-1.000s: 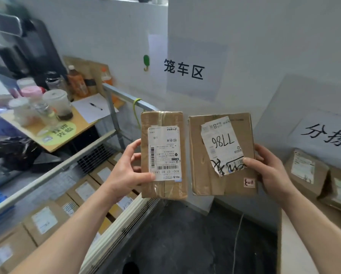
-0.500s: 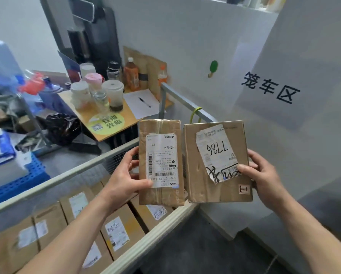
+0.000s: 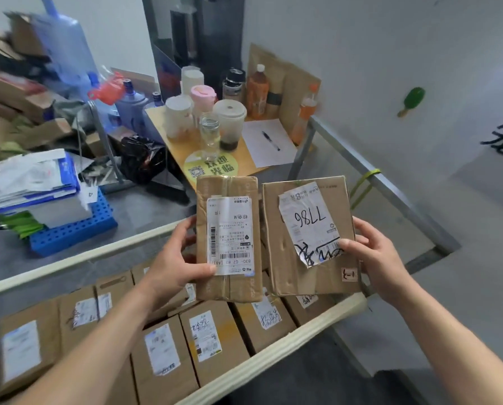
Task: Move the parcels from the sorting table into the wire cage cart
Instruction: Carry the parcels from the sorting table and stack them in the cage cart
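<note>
Head view:
- Left hand [image 3: 174,258] clamped on narrow parcel [image 3: 230,238]; thumb across label, fingers behind.
- Right hand [image 3: 376,258] clamped on wide parcel [image 3: 308,238]; thumb on torn label.
- Both parcels upright, side by side, held above cart [image 3: 273,353].
- Cart floor packed with boxes [image 3: 206,340] lying flat.

Risks:
- One-handed edge grips: either parcel may pivot or slip on release.
- Wide parcel hangs near rail; released short, it likely clips rail and falls outside.
- No bare floor showing: a parcel set on top may tilt or slide.
- Loose label may tear under thumb.
</note>
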Available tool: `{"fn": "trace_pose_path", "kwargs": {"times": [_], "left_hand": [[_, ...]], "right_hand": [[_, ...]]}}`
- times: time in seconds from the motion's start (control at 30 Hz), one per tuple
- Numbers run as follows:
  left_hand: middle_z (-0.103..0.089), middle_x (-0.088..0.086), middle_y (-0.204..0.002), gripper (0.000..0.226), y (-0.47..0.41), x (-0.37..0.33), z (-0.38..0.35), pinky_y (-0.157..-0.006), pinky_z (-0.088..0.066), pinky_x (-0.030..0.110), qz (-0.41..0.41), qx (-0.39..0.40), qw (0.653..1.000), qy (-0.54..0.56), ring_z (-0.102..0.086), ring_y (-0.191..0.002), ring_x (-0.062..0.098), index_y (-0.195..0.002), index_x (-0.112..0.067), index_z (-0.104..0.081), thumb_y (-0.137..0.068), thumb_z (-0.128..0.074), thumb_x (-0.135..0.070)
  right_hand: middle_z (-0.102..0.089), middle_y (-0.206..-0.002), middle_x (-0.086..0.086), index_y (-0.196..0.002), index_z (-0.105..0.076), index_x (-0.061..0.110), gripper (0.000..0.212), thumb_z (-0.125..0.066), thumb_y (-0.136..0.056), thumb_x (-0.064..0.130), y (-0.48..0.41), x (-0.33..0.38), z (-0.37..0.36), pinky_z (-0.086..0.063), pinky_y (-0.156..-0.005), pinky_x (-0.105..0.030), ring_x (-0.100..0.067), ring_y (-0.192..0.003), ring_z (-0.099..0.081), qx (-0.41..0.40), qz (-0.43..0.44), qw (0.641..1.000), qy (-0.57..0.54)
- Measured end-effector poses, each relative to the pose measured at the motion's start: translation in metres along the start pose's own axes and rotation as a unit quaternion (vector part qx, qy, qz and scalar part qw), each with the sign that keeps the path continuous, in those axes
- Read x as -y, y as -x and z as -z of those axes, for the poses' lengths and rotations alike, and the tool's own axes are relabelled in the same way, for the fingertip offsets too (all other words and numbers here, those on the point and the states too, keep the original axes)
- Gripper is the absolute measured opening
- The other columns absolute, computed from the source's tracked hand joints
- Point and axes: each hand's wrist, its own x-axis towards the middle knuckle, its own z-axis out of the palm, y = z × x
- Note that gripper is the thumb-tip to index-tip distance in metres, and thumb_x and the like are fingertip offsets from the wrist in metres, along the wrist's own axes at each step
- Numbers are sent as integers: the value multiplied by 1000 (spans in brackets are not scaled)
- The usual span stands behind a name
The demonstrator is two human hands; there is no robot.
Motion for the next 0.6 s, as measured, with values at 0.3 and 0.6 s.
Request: {"fn": "trace_pose_path", "kwargs": {"times": [0.3, 0.6], "left_hand": [[-62, 0, -127, 102, 1, 43, 33, -78, -62, 48, 78, -91, 993, -7, -73, -99, 22, -150, -41, -30, -75, -84, 0], [-60, -1, -124, 102, -16, 105, 9, -73, -63, 37, 184, -145, 972, 8, -70, -102, 24, -148, -43, -30, -75, -82, 4]], "right_hand": [[-76, -108, -13, -138, -57, 22, 69, -83, -74, 26, -74, -34, -42, -57, -83, -45, -37, -98, -73, 91, -42, 995, 0], [-78, -102, -11, -136, -58, 21, 46, -64, -93, 5, -145, -97, -64, -60, -66, -31, -28, -87, -76, 171, -122, 977, 42]]}}
